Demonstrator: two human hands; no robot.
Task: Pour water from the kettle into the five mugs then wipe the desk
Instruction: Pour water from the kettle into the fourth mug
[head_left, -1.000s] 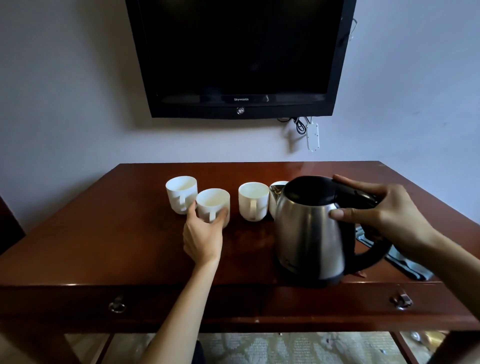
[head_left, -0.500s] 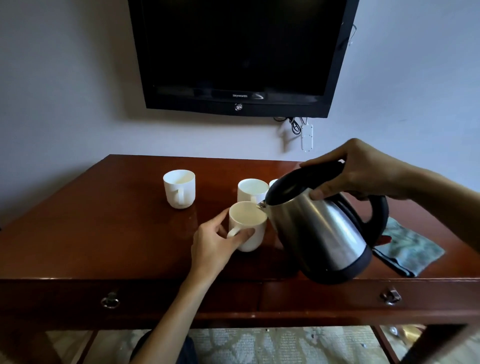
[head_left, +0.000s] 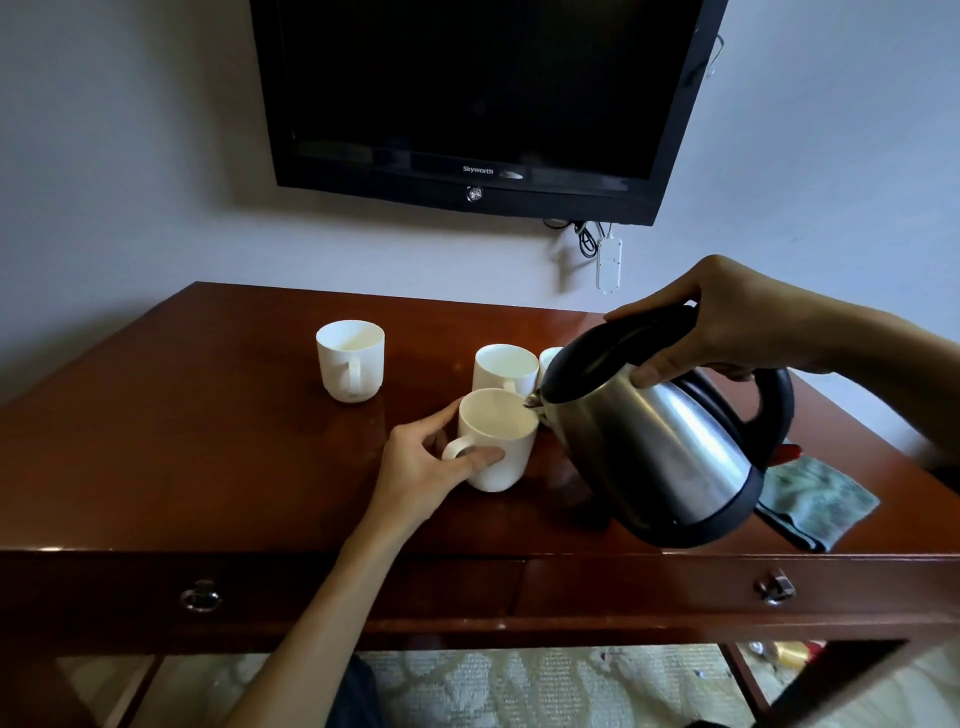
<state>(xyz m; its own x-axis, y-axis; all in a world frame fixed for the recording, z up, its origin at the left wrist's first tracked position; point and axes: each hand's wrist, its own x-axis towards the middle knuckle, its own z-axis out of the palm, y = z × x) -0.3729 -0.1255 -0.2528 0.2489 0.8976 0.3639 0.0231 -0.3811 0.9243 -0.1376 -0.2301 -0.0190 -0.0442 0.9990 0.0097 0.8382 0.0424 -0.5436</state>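
My right hand (head_left: 727, 322) grips the black handle of the steel kettle (head_left: 654, 441) and holds it above the desk, tilted left, its spout at the rim of a white mug (head_left: 501, 452). My left hand (head_left: 431, 470) holds that mug by its handle and side on the desk (head_left: 208, 441). A second white mug (head_left: 350, 366) stands further back left. A third mug (head_left: 504, 366) stands just behind the held one, and a fourth mug (head_left: 548, 358) shows partly behind the kettle's lid. A fifth mug is not visible.
A folded green cloth (head_left: 815, 501) lies on the desk's right side, behind the kettle. A black television (head_left: 478, 93) hangs on the wall above, with a white plug strip (head_left: 609, 265) dangling below it. Two drawer pulls sit on the front edge.
My left hand slid one mug from the row toward the front. My right hand lifted the kettle off the desk and tilted its spout to that mug's rim.
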